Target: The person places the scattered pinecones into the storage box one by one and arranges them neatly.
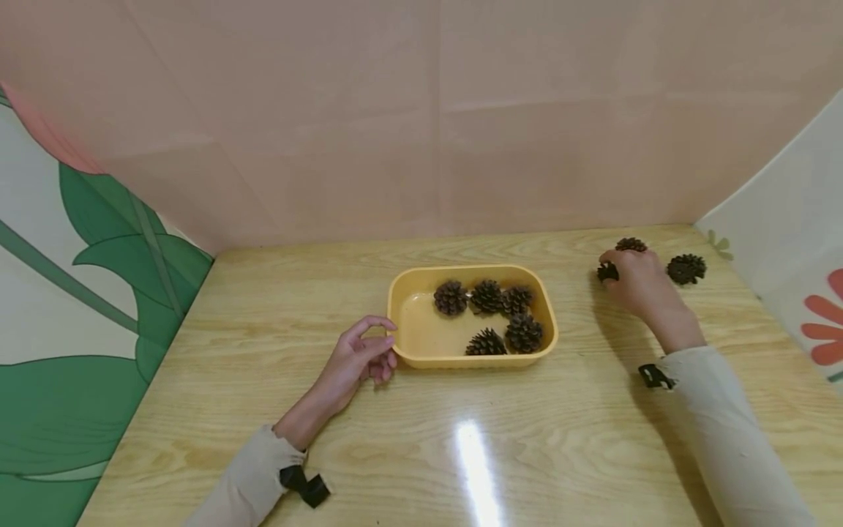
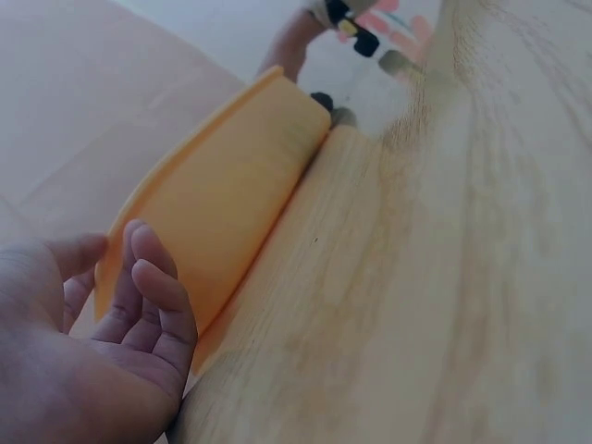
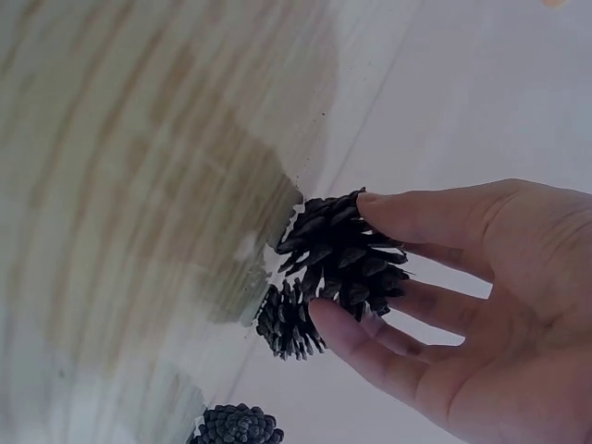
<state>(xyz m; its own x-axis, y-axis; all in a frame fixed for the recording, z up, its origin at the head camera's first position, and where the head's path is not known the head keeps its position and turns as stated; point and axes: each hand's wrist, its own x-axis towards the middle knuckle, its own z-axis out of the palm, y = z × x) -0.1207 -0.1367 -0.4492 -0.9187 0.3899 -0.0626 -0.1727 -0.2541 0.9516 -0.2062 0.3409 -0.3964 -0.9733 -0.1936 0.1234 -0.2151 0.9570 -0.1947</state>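
- Right hand (image 1: 637,282): thumb and fingertips pinching a dark pine cone (image 3: 342,254). Can't tell if the cone touches the worktop (image 1: 316,293).
- Second cone (image 1: 631,244): just past the right hand's fingers, close to the pinched one.
- Third cone (image 1: 686,269): on the worktop, right of the right hand, apart from it.
- Left hand (image 1: 356,362): thumb and index finger pinching the rim of the yellow tray (image 1: 405,361) at its near-left corner, remaining fingers loosely curled outside the wall.
- Tray: flat on the worktop, immediately right of the left hand; left of the right hand, with a gap.
- Five cones (image 1: 524,333) in the tray: mostly at the end away from the left hand.
- Pinkish backdrop (image 1: 428,124): beyond both hands.
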